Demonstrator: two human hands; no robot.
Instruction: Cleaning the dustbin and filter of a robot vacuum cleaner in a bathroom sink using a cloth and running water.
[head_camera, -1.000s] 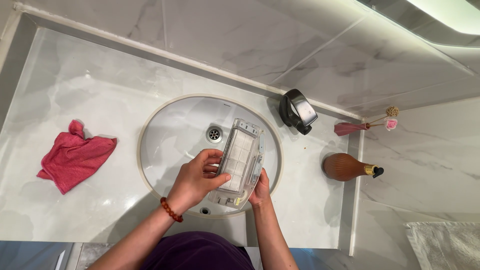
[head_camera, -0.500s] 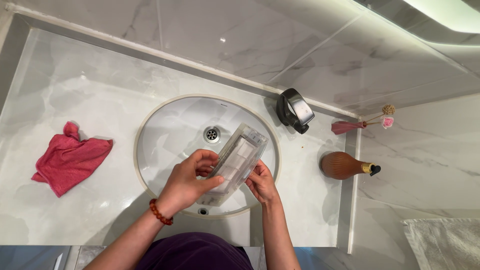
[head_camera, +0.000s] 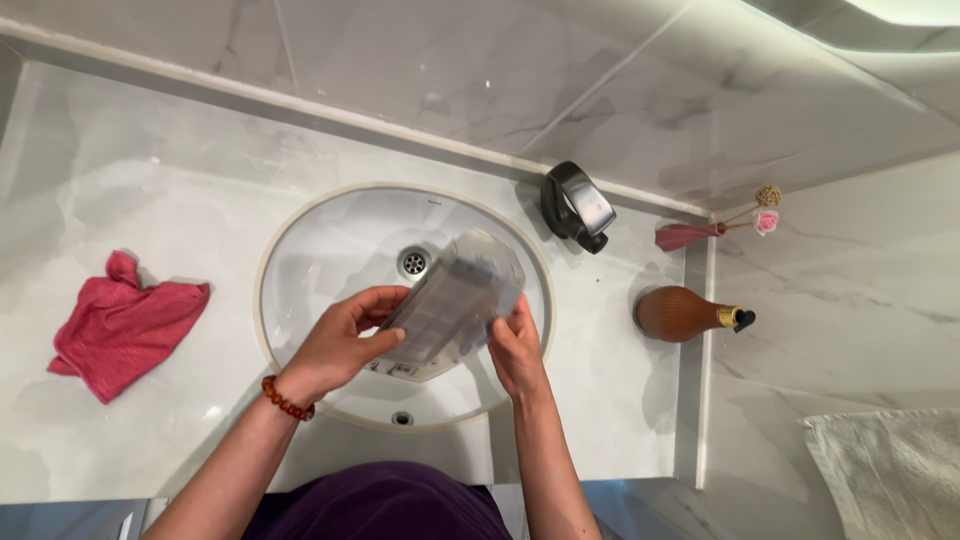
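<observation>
I hold a clear plastic rectangular dust box (head_camera: 450, 308) in both hands above the white oval sink basin (head_camera: 300, 260), just below and to the right of the round metal drain (head_camera: 413, 263). My left hand (head_camera: 340, 345) grasps its lower-left end, thumb on top and fingers curled underneath; my right hand (head_camera: 517, 348) clasps its right long edge from about four o'clock. The box is tilted, its long axis running from seven o'clock up to one o'clock, and it is blurred. Its walls are see-through and greyish, with a ribbed panel on the face turned up and a pale strip along the lower edge. A string of reddish-brown beads (head_camera: 283, 399) sits on my left wrist.

On the white marble counter (head_camera: 150, 180), at nine o'clock from the basin and well apart from it, lies a crumpled pink cloth (head_camera: 120, 325). At one o'clock, touching the back edge, stands a black glossy tap (head_camera: 575, 207). At three o'clock a brown ribbed bottle with a gold collar and black cap (head_camera: 690, 313) lies on its side. Beyond it, at two o'clock, a slim pink vase (head_camera: 685, 236) holds sticks tipped with a small pink rose. A white towel (head_camera: 890, 465) shows at five o'clock.
</observation>
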